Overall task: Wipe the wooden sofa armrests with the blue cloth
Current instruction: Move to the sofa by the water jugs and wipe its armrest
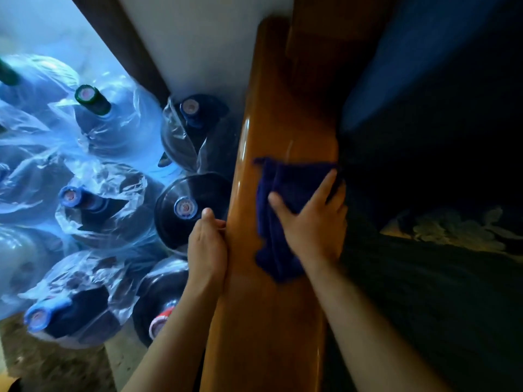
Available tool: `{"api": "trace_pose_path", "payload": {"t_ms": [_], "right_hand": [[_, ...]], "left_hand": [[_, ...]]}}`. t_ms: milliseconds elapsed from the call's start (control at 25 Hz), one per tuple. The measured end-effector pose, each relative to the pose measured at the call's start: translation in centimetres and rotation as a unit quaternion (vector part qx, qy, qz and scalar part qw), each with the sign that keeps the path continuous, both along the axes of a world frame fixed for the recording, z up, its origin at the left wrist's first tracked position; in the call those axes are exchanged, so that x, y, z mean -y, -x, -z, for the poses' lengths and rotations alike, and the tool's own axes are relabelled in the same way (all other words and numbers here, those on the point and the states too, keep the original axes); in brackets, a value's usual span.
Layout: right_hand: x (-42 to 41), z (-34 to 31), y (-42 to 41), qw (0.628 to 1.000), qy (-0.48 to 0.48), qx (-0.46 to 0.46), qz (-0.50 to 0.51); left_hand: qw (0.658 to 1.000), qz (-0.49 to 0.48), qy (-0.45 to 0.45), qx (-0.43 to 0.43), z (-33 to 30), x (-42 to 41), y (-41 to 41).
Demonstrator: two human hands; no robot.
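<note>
Right hand lay flat, fingers spread, pressing blue cloth onto armrest for wiping; left hand, fingers together, braced the side edge.

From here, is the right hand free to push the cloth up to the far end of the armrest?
Probably yes. The right hand presses the blue cloth flat mid-armrest, and the wooden armrest beyond it looks bare up to its rounded end.

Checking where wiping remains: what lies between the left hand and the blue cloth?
Head view: only bare glossy armrest between left hand and blue cloth.
</note>
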State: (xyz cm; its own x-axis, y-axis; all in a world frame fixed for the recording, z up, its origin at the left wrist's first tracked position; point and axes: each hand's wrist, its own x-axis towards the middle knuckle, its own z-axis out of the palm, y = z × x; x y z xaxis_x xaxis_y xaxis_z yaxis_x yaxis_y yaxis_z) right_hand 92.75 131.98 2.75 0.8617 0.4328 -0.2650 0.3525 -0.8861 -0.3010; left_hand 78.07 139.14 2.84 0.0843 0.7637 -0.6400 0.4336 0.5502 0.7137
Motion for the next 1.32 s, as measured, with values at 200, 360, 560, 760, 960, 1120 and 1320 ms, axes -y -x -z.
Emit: {"api": "trace_pose_path", "payload": {"t_ms": [200, 360, 560, 760, 960, 1120, 1320], "right_hand": [[-1.0, 0.6, -0.9, 0.994, -0.007, 0.098, -0.045], [2.1, 1.5, 3.4, 0.962, -0.009, 0.117, -0.246], [-8.9, 0.4, -6.7, 0.973, -0.035, 0.177, -0.144], [-11.1, 1.2, -5.2, 0.959, -0.137, 0.231, 0.085], [-16.0, 0.5, -8.7, 0.911, -0.093, 0.229, -0.331], [-24.6, 1.3, -11.4, 0.920, 0.093, 0.247, -0.290], [-29.8, -0.4, -13.5, 0.917, 0.138, 0.290, -0.235]], "left_hand": [[0.999, 0.025, -0.020, 0.007, -0.4, -3.8, -3.6], [0.999, 0.037, -0.012, 0.035, 0.3, -5.4, -4.5], [0.997, 0.022, 0.020, 0.077, 1.6, -8.4, -5.6], [0.990, 0.014, 0.063, 0.127, 1.6, -8.6, -5.6], [0.986, 0.045, 0.064, 0.147, 0.6, -11.1, -7.9], [0.987, 0.040, 0.028, 0.153, 0.6, -13.8, -10.9], [0.971, 0.034, 0.161, 0.174, 1.4, -12.4, -7.2]]}}
